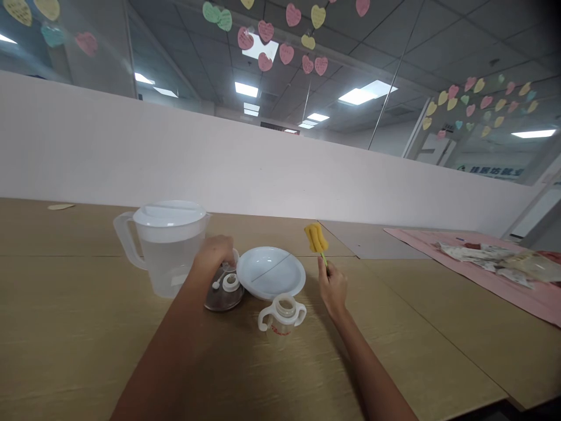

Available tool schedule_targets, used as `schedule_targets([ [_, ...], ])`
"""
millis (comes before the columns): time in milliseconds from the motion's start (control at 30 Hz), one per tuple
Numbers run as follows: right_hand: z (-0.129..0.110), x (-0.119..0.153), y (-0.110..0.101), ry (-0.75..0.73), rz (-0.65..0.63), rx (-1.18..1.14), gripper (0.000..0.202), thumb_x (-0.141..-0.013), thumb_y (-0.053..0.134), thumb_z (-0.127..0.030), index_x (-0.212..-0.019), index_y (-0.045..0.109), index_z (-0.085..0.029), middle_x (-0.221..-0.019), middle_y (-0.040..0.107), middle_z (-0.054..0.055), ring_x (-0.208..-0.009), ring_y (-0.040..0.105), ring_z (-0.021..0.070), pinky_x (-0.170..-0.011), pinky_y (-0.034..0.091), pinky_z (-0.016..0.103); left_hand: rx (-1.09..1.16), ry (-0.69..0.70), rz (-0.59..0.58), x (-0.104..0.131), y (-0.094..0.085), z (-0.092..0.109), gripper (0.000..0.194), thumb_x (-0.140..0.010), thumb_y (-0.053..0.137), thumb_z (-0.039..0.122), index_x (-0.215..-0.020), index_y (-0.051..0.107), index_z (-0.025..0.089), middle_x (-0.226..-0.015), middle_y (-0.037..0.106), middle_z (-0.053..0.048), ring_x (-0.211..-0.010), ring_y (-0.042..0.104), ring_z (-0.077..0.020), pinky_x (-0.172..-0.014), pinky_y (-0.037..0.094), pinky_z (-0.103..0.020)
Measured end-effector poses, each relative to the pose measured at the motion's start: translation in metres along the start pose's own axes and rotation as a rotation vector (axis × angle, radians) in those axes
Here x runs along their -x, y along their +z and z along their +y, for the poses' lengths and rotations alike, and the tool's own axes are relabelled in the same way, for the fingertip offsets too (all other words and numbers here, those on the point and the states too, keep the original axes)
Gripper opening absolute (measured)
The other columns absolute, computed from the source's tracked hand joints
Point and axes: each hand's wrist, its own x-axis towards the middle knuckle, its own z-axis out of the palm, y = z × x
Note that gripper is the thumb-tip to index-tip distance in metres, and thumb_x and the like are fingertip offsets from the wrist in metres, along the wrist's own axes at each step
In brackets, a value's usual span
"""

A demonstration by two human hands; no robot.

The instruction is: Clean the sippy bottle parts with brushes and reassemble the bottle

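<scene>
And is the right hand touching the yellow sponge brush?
Touching: the head view shows the right hand closed around the green handle of the yellow sponge brush.

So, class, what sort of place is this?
Probably an office or training room: ceiling light panels, heart-shaped notes above a low white wall, and a wood-coloured table.

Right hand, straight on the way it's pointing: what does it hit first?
Likely the pale wall behind the table, the yellow sponge brush in the right hand leading. The white plate lies left of that line. Depth is hard to judge.
</scene>
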Motion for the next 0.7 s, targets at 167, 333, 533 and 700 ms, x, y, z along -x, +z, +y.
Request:
schedule_targets([
  [167,0.001,0.000,0.001,-0.017,-0.006,0.022,0.062,-0.087,0.018,-0.063,-0.057,0.050,-0.019,-0.049,0.049,0.002,-0.045,0.039,0.0130,-0.048,0.022,0.025,0.003,-0.028,0.005,-0.004,0.006,-0.009,0.040,-0.057,0.068,0.019,-0.097,0.067,0.017,-0.105,0.067,-0.013,-0.092,0.063,-0.0268,-0.071,0.048,-0.029],
  [333,0.002,0.001,0.002,-0.035,-0.001,0.032,0.064,-0.087,0.019,-0.064,-0.058,0.052,-0.018,-0.048,0.049,0.002,-0.045,0.039,0.0128,-0.048,0.022,0.025,0.028,-0.017,0.037,-0.018,0.020,-0.013,0.031,-0.069,0.059,0.015,-0.099,0.066,0.020,-0.107,0.066,-0.011,-0.096,0.062,-0.0236,-0.077,0.046,-0.029],
  [533,0.003,0.001,0.005,-0.080,0.001,0.067,0.067,-0.088,0.016,-0.063,-0.059,0.054,-0.017,-0.048,0.050,0.003,-0.043,0.037,0.0121,-0.048,0.021,0.025,0.017,-0.016,0.040,-0.037,0.044,-0.018,0.021,-0.085,0.051,0.019,-0.102,0.062,0.012,-0.108,0.062,-0.013,-0.099,0.059,-0.0219,-0.084,0.046,-0.035],
  [700,0.004,0.001,0.006,-0.094,0.010,0.071,0.067,-0.088,0.016,-0.064,-0.058,0.054,-0.017,-0.047,0.049,0.002,-0.043,0.035,0.0115,-0.047,0.020,0.024,0.005,-0.014,0.008,-0.045,0.056,-0.019,0.028,-0.087,0.052,0.031,-0.109,0.055,0.014,-0.110,0.057,-0.008,-0.097,0.057,-0.0197,-0.083,0.048,-0.041],
])
